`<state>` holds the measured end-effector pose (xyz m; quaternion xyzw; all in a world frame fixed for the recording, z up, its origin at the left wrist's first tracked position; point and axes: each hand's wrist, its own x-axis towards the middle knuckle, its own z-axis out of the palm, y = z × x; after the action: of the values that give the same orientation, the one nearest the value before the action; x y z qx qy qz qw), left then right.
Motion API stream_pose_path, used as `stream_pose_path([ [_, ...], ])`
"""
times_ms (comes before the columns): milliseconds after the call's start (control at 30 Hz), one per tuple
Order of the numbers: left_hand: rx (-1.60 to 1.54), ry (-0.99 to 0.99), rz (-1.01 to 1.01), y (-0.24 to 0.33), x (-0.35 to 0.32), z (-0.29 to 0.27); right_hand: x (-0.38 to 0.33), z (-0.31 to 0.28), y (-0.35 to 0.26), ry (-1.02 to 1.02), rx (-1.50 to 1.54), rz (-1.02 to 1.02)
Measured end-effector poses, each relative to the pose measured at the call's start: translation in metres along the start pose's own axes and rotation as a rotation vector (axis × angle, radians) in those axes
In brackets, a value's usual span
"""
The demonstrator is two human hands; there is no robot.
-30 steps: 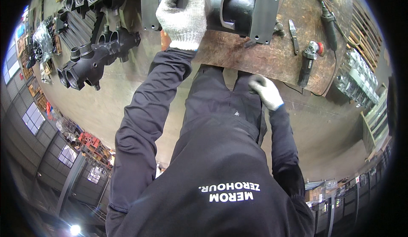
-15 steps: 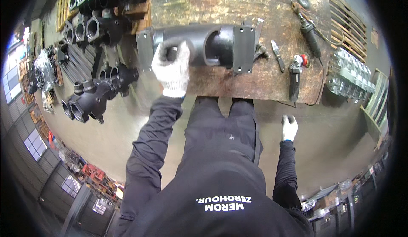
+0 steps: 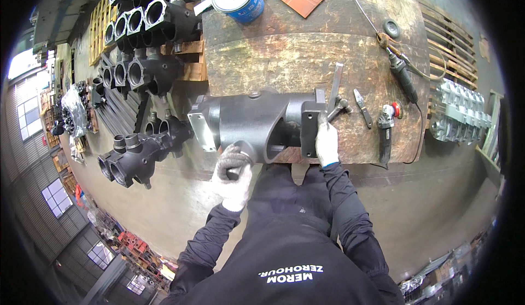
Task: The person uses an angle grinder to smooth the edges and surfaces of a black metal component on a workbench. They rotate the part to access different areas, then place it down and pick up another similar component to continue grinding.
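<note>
A large black metal pipe casting [image 3: 251, 116] lies along the near edge of the worn wooden workbench [image 3: 262, 59]. It has a wide cut-out in its side, flanges at both ends and a short round stub facing me. My left hand [image 3: 232, 176], in a white knit glove with a dark palm, is closed with its fingers curled round that stub. At the other end, my gloved right hand [image 3: 327, 142] grips the edge of the right flange [image 3: 310, 133], its fingertips partly hidden there. Just beyond lie a hammer [image 3: 342, 106] and a flat metal bar [image 3: 336, 83].
Right on the bench are a putty knife [image 3: 362, 108], an angle grinder [image 3: 385, 135], and a corded power tool [image 3: 403, 75]. A blue-and-white can [image 3: 238, 1] stands at the far left. More black castings [image 3: 128, 160] sit left of the bench, silver castings [image 3: 459, 111] to the right.
My right hand has come up from beside the bench onto the right flange. The casting has rolled toward me, its stub now facing me, and my left hand has moved down with it.
</note>
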<state>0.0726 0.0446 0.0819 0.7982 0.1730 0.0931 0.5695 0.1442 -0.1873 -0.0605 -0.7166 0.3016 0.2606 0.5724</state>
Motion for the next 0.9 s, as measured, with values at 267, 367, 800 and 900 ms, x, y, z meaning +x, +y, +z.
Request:
stream_pose_path([
  [267,0.319,0.148,-0.004,0.006,-0.018,0.008,-0.020,-0.004,0.004,0.019,0.023,-0.102],
  [367,0.301,0.068,0.019,0.003,-0.016,0.002,-0.018,-0.002,0.003,0.006,0.070,-0.078],
  [800,-0.217,0.114,-0.282,-0.021,0.041,-0.067,-0.060,0.026,-0.040,-0.086,0.193,-0.278],
  [900,-0.247,0.067,-0.288,-0.028,0.050,-0.082,-0.059,0.015,-0.016,0.054,0.450,-0.238],
])
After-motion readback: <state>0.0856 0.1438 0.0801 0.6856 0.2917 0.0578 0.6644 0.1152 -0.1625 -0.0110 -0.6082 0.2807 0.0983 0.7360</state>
